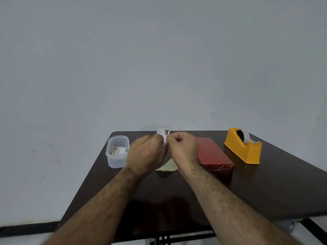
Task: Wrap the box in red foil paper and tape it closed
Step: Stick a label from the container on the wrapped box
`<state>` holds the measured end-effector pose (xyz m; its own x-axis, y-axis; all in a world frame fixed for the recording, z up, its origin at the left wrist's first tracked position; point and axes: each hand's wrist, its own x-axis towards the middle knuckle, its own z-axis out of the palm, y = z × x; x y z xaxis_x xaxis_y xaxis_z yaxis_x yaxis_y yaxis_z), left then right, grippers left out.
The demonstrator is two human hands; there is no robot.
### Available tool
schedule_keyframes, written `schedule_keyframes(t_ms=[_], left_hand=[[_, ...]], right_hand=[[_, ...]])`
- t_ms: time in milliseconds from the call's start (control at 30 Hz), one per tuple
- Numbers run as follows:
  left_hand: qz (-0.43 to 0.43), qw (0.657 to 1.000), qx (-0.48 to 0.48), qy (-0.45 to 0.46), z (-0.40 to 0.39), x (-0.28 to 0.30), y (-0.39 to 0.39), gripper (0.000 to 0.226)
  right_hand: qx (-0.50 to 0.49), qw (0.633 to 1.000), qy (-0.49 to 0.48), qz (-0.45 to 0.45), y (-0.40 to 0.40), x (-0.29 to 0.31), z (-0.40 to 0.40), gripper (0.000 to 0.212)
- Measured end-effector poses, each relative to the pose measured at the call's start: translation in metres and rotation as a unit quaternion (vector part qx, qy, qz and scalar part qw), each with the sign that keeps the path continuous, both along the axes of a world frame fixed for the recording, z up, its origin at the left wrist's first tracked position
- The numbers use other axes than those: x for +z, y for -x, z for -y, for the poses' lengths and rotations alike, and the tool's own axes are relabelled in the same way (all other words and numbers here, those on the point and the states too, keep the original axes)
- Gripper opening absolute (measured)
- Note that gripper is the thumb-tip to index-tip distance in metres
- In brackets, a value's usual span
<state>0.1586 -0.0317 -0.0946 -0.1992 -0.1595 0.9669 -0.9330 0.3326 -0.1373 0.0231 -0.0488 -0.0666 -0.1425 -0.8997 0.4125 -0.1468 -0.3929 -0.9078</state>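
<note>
**Both hands pinch a small printed sticker above the table**

The left hand and the right hand meet over the middle of the dark brown glossy table, fingers curled, both pinching a small white paper sticker with a red print. Only its upper part rises above the knuckles; the rest is hidden between the fingers, and the print is too small to read.

The box wrapped in red foil paper lies flat on the table, just right of the right hand, whose wrist covers its near left edge. Well to its right stands a yellow plastic tape dispenser with a clear roll.

Left of the hands sits a clear plastic tub holding more printed slips. A pale yellow paper scrap lies under the wrists, partly covered.
</note>
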Motion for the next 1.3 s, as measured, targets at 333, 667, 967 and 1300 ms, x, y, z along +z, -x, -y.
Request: schedule_keyframes(t_ms=[333, 667, 967, 1300], left_hand=[[-0.401, 0.868, -0.177, -0.234, -0.005, 0.016, -0.005, 0.012], [-0.487, 0.718, -0.268, -0.419, 0.023, 0.05, 0.028, 0.013], [-0.529, 0.664, -0.246, -0.468, 0.066, 0.058, 0.085, 0.01], [-0.533, 0.703, -0.129, -0.452, 0.122, 0.017, 0.101, 0.015]], right_hand=[[0.047, 0.997, -0.05, 0.017, 0.055, 0.018, 0.023, 0.014], [0.078, 0.993, -0.079, -0.041, 0.11, 0.044, 0.042, 0.012], [-0.003, 0.988, -0.149, -0.052, 0.15, 0.048, 0.087, 0.023], [-0.03, 0.963, -0.206, -0.171, 0.151, 0.036, 0.135, 0.013]])
